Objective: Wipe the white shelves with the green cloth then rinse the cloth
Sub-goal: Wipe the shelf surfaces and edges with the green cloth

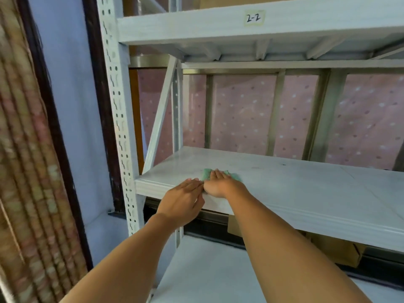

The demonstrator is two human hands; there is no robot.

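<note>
A small green cloth (207,174) lies on the middle white shelf (306,189), near its front left corner. My right hand (220,183) lies flat on the cloth with straight fingers and covers most of it. My left hand (185,199) rests open on the shelf's front edge, just left of the right hand and touching its wrist side. Only the cloth's far edge and right corner show.
The shelf above (218,25) carries a label reading 2-2. A perforated white upright (119,119) stands at the left. A lower white shelf (207,270) sits below, with a cardboard box (336,250) behind it. A patterned curtain (24,171) hangs at far left.
</note>
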